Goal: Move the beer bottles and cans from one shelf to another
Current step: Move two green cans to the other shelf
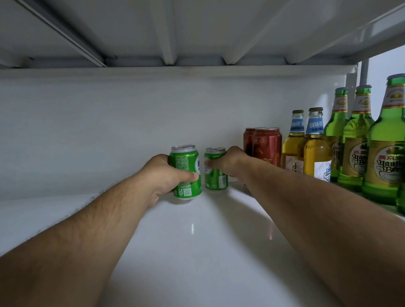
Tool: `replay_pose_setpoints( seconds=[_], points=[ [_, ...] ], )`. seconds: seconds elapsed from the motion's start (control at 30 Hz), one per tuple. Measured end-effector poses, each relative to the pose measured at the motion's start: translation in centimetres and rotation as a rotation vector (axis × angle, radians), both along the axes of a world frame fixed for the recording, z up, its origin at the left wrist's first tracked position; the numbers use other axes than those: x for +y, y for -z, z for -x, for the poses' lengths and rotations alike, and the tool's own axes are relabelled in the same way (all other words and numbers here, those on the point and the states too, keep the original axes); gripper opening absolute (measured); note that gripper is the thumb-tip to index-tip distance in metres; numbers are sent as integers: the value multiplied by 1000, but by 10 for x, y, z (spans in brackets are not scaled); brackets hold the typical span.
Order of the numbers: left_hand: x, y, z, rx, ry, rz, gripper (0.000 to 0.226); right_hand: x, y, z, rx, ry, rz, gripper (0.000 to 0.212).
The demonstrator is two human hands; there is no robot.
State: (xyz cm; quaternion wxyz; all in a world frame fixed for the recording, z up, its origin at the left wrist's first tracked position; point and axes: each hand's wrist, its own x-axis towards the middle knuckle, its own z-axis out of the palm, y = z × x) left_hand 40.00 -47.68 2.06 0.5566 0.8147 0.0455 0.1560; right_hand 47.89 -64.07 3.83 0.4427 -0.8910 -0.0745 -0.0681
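while both arms reach in, each hand grips a green can.
left hand (162,177) wraps the nearer can (186,172); right hand (229,161) wraps the farther can (215,170), upright on the white shelf (200,245), beside red cans (266,146).

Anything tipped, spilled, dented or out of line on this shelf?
Nothing stands out. The red cans, amber bottles and green bottles stand upright in rows on the right. The left hand and right hand each grip an upright green can. No spills show.
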Motion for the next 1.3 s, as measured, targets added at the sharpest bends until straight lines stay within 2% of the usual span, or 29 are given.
replay_pose_setpoints(
  seconds=[0.27,0.57,0.7,0.97,1.3],
  points=[
    [-1,3,-1,-6,-6,3,36,-3,2,11,15,-42,15,52],
    [-5,3,2,-3,-6,6,52,-26,-11,51,-65,-28,238,39],
    [-16,-3,10,-7,19,5,43,-43,-13,66,-62,-47,298,36],
    [-63,-11,6,-3,11,-79,36,-64,-9,69,-67,-153,303,34],
    [-84,4,-12,45,-23,-85,54,-75,9,64,-70,-224,233,41]
  ],
)
